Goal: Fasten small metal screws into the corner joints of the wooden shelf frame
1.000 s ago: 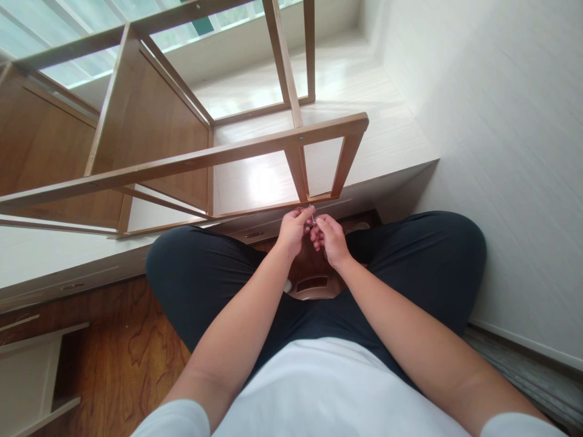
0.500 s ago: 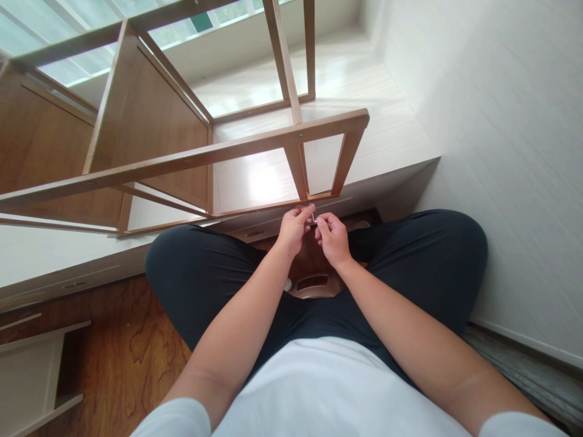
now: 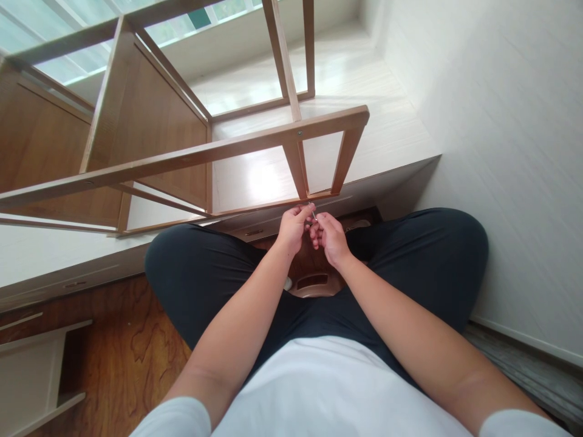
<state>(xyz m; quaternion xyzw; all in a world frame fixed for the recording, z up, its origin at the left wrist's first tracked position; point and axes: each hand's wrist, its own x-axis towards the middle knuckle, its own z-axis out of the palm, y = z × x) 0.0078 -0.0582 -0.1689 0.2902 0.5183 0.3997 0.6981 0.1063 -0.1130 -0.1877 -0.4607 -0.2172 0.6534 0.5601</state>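
Just below the near bottom rail of a brown wooden rack frame (image 3: 246,139), my two hands meet in front of me. My left hand (image 3: 293,228) is closed, thumb and fingertips pinching a thin metal hex key (image 3: 314,215) near its upper end. Closed as well, my right hand (image 3: 333,238) grips the key's lower part from the right, its lower fingers curled. The key's upper tip reaches close to the rail by the corner upright; whether it sits in a screw I cannot tell. A screw head (image 3: 299,133) shows on the upper rail.
The rack stands on a pale ledge (image 3: 387,139) by a window. Close on the right rises a white wall (image 3: 501,152). A brown stool with a slot (image 3: 311,291) is between my legs. A pale panel piece (image 3: 31,376) lies on the wooden floor at lower left.
My right hand's fingers have shifted slightly up and around the hex key, which now slants differently. My left hand stays at nearly the same spot. The rack has barely moved in view.
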